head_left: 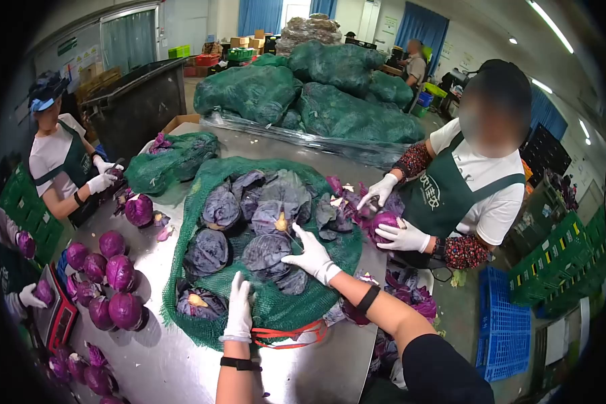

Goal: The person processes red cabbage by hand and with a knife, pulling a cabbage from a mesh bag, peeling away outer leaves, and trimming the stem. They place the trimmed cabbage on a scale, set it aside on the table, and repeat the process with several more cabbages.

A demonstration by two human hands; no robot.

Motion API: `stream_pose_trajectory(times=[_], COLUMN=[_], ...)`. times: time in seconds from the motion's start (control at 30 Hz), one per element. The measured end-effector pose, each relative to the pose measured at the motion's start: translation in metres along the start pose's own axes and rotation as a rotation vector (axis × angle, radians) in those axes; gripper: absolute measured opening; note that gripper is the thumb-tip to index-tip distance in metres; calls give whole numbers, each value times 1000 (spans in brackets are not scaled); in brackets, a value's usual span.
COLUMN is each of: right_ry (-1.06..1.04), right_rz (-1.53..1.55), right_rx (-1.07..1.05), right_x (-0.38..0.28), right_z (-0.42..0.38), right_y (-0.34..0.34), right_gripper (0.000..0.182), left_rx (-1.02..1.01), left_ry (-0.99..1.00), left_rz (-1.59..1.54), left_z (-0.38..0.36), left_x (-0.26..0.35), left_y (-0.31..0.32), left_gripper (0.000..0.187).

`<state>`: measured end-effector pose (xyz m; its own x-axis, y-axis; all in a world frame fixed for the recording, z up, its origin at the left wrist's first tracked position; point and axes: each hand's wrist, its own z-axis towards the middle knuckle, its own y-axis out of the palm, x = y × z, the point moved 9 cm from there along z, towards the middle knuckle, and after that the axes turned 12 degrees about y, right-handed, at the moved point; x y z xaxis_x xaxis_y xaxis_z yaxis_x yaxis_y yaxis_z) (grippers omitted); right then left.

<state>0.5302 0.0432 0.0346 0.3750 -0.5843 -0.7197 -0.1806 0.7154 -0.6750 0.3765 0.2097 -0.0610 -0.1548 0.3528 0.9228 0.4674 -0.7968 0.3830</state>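
A green mesh bag [182, 269] lies spread open on the metal table, with several dark purple red cabbages in it. My right hand [314, 257], in a white glove, is over the bag with thumb and fingers apart, its thumb at the edge of a red cabbage [266, 256]. My left hand [240, 311], also gloved, is upright at the bag's near side with its fingers stretched and nothing visible in it. To its left is a cabbage with a pale stem end [205, 306]. An orange-red drawstring [289, 333] lies by the bag's near edge.
Peeled red cabbages [121, 273] stand on the table [158, 350] at the left. Full mesh bags [347, 111] are stacked behind. A co-worker [478, 155] at the right holds a cabbage [387, 225]; others work at the left. A blue pallet [501, 323] stands at the right.
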Motion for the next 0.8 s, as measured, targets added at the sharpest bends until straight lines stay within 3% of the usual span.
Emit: stream_pose_trajectory(times=[0.03, 0.1, 0.13, 0.23, 0.27, 0.43, 0.53, 0.57, 0.67, 0.7, 0.8], right_ry=[-44, 344, 204, 92, 177, 74, -61, -60, -273, -260, -235], right_rz=[-48, 405, 592, 569, 598, 545, 822, 795, 735, 573, 614], right_rx=[-12, -456, -402, -320, -362, -303, -344, -389, -435, -473, -654], right_x=[23, 37, 55, 35, 29, -2, -48, -60, -97, -108, -118], right_z=[8, 0, 11, 11, 5, -23, -59, -71, -113, -130, -190], right_y=[16, 48, 71, 70, 70, 43, 2, -9, -45, -55, -58], right_gripper=[95, 100, 104, 102, 98, 87, 102, 104, 98, 92, 89], left_rx=[-43, -63, -32, 35, 69, 1, -40, 29, -7, -27, -40], left_ry=[-15, -111, -95, -95, -111, 30, 261, 209, 447, 516, 446], left_rz=[-23, 60, 41, -55, -114, -192, -85, -8, 321, 495, 507], left_z=[4, 8, 11, 17, 22, -6, -48, -64, -123, -150, -218], left_x=[-10, -19, -17, -24, -41, 6, 102, 123, 169, 181, 167], left_y=[6, 16, 16, 5, -9, 2, 40, 44, 52, 57, 56], left_gripper=[61, 71, 73, 73, 70, 55, 53, 56, 67, 70, 76])
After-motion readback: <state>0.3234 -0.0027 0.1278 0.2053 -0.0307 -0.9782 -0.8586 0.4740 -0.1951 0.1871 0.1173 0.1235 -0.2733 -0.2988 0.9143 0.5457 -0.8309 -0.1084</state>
